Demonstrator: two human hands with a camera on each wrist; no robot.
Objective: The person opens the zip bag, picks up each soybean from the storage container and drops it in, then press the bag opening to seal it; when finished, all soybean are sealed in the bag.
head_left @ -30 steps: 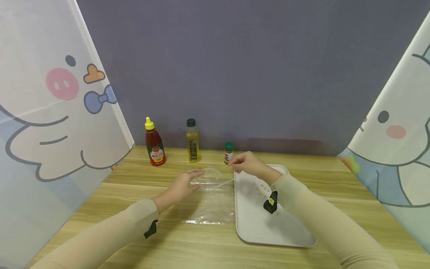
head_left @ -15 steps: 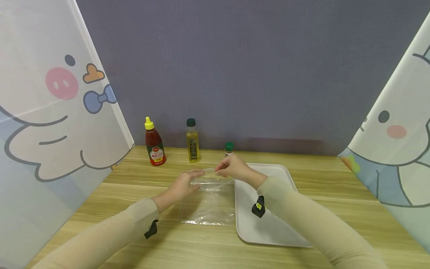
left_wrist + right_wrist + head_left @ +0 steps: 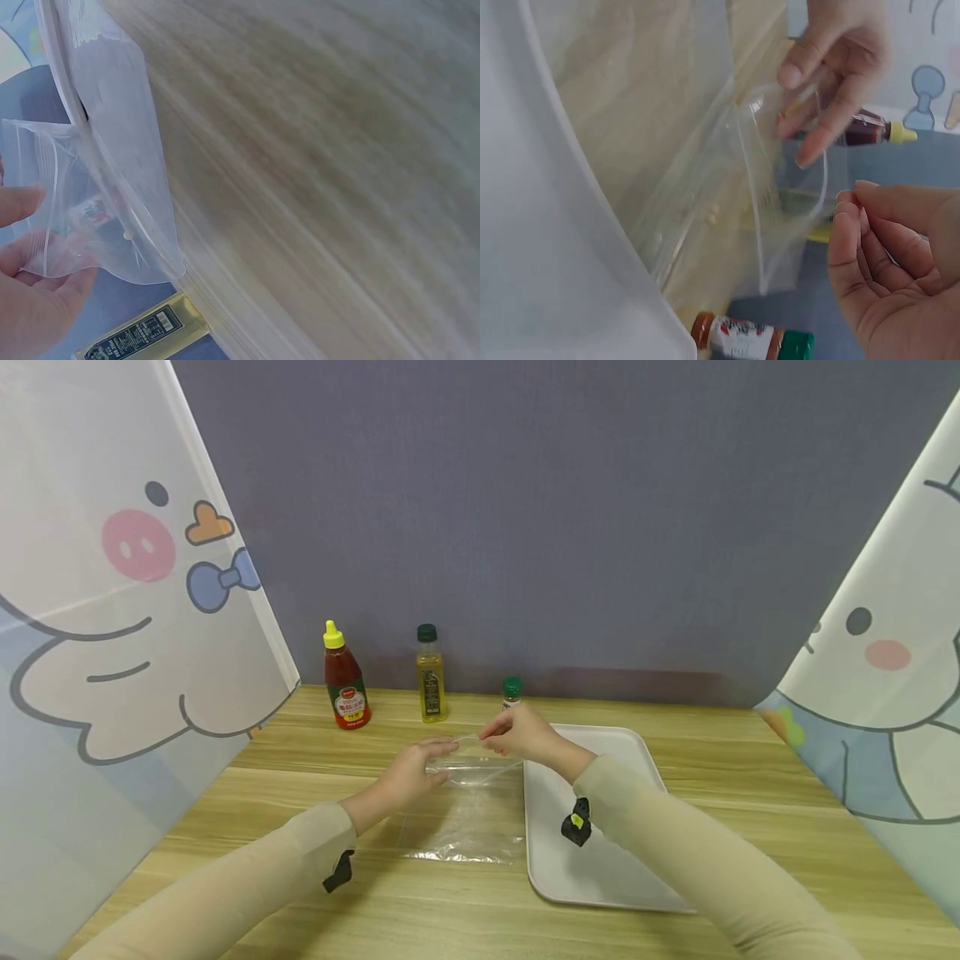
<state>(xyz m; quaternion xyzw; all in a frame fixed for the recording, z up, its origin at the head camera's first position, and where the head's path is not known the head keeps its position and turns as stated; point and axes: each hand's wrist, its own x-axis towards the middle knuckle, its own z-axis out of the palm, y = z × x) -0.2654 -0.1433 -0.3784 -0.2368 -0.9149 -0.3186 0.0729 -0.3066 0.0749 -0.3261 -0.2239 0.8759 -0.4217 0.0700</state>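
A clear zip bag (image 3: 467, 818) lies on the table with its mouth spread apart. My left hand (image 3: 407, 774) is at the bag's left side, thumb and fingers spread apart at the mouth; the right wrist view shows the same left hand (image 3: 844, 67) with thumb and fingers apart. Over the mouth's right part is my right hand (image 3: 528, 739), curled with thumb and fingertips together; in its wrist view nothing shows between the fingertips (image 3: 847, 217). A small pale yellowish bead-like piece (image 3: 712, 219) shows through the plastic below the right hand, also a small piece (image 3: 128, 235) in the left wrist view.
A white tray (image 3: 558, 881) lies right of the bag, partly under the right forearm. Behind stand a ketchup bottle (image 3: 348, 693) with yellow cap, an oil bottle (image 3: 431, 681) and a green-capped spice jar (image 3: 512, 687), partly hidden by the right hand. A grey partition (image 3: 525, 527) closes the back.
My right hand has moved left from above the tray's far left corner to above the bag mouth, then stayed there. The left hand has kept its place at the bag.
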